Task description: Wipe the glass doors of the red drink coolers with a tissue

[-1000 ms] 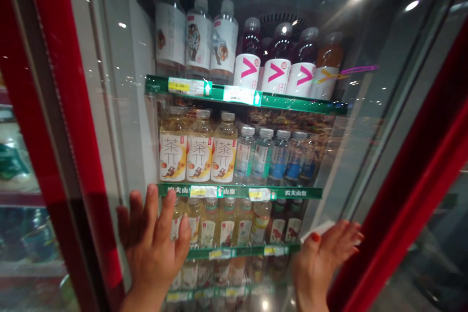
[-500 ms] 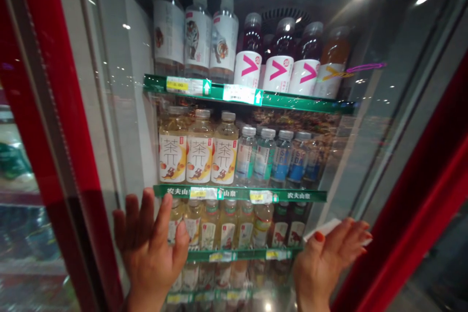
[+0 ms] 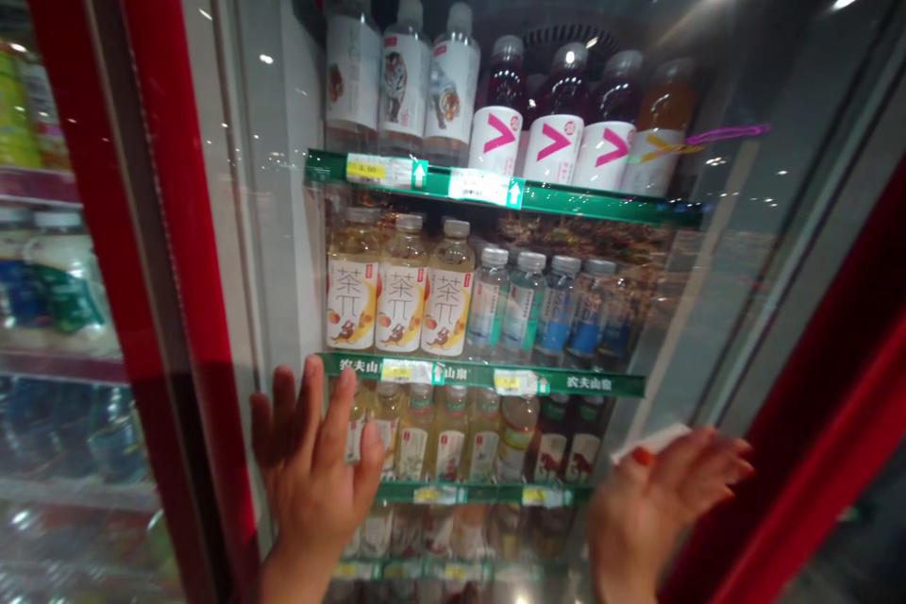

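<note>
My left hand (image 3: 311, 472) is raised before the glass door of a drinks cooler, fingers spread and nothing held. Whether it touches the glass I cannot tell. At the lower right, my right hand (image 3: 662, 500) is bent at the wrist, with a flat white piece (image 3: 655, 442), like folded paper or tissue, between thumb and fingers. Most of that piece is hidden behind the hand. Beyond the left fingers stand tea bottles (image 3: 447, 307) with white labels, on the shelf with a green strip (image 3: 495, 376).
Bottles with a pink mark (image 3: 556, 146) and water bottles with tiger labels (image 3: 451, 90) fill the top shelf. Small blue-labelled bottles (image 3: 559, 307) stand beside the tea. Red frames (image 3: 813, 415) border the cooler; another stocked cooler (image 3: 63, 283) is at left.
The whole view has shifted, so the shelves and both hands appear farther right. More of the left neighbouring cooler shows. Both hands keep much the same pose.
</note>
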A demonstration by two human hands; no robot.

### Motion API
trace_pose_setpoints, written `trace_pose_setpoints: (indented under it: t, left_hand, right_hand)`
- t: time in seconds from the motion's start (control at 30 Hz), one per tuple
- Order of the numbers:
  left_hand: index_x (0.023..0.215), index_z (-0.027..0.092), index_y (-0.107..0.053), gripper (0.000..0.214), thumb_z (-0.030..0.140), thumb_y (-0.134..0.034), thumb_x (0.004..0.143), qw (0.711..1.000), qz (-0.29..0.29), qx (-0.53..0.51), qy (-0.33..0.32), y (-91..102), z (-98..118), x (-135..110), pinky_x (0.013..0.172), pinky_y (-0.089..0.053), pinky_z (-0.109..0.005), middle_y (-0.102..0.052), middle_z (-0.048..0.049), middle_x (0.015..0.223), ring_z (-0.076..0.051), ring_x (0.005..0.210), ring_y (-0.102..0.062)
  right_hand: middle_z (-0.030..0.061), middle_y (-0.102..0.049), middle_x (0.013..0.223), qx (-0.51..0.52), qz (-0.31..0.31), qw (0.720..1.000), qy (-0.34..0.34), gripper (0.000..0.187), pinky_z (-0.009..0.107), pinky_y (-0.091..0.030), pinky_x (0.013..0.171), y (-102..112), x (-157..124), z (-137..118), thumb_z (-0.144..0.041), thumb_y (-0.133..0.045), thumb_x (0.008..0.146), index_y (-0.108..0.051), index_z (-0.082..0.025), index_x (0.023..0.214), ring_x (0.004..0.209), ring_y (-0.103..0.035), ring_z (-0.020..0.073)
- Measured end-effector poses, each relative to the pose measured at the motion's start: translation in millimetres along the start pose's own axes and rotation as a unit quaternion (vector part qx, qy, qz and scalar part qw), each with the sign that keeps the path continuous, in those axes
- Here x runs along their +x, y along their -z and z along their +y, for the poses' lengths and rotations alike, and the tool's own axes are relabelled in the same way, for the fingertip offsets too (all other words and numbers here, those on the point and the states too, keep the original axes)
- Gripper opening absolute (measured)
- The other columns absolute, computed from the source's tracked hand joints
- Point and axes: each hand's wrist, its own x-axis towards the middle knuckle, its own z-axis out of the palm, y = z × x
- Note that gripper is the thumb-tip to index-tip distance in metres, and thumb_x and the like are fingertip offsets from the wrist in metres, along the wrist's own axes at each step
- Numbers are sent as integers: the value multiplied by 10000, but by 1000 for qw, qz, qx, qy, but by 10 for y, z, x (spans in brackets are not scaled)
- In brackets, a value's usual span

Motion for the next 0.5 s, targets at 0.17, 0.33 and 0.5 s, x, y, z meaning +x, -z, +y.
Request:
trace_pose_setpoints:
  t: [0.17, 0.33, 0.5]
  left_hand:
    - [1697, 235, -394, 884, 26, -714, 900, 999, 28, -20, -13, 17, -20, -88, 1448, -184, -455, -334, -36, 1798, -274, 1693, -293]
    - [1706, 250, -369, 847, 70, -684, 940, 1000, -1, -26, -12, 33, -16, -310, 1447, -155, -460, -283, -23, 1821, -257, 1710, -241]
    - [1642, 364, -484, 835, 70, -722, 897, 998, 35, -40, 24, 92, 20, -207, 1369, -349, -496, -462, 1, 1745, -254, 1613, -444]
  right_hand:
    - [-110, -356, 1705, 36, -66, 941, 331, 827, 574, -78, 1423, -63, -711, -778, -426, -597, 959, -290, -413, 1727, 1693, -172, 256]
    - [16, -122, 1824, 4, -45, 971, 237, 802, 746, -33, 1364, 25, -309, -230, -339, -477, 1041, -144, -328, 1771, 1715, -34, 308]
    - [93, -7, 1853, 7, -4, 986, 164, 749, 888, -116, 1280, 24, 608, -764, -392, -387, 1122, -32, -301, 1775, 1710, -7, 426]
